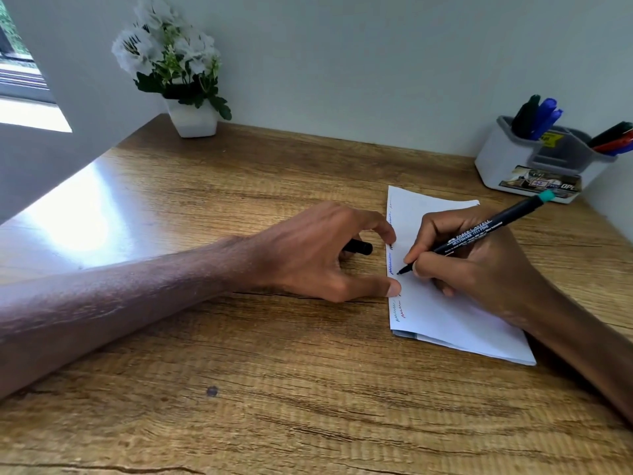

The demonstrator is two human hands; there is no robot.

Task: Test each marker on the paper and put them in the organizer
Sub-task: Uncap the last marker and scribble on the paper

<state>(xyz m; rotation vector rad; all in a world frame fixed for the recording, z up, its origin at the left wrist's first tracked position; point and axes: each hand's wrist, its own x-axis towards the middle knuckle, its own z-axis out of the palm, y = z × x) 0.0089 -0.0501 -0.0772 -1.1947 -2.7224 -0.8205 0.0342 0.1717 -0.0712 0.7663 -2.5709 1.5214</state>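
A folded white paper (pixel 445 303) lies on the wooden desk, with short blue, black, green and red squiggles along its left edge. My right hand (pixel 479 265) grips a black marker (pixel 479 231) with a teal end, its tip touching the paper near the left edge. My left hand (pixel 322 252) rests on the desk, thumb and index fingertip pressing the paper's left edge, while the other fingers curl around a black marker cap (pixel 359 247). The grey-and-white organizer (pixel 507 162) stands at the back right, holding several green, blue, red and black markers (pixel 541 118).
A white pot of white flowers (pixel 191 120) stands at the back left against the wall. The wooden desk (pixel 274 389) meets walls behind and on the right. A window is at the far left.
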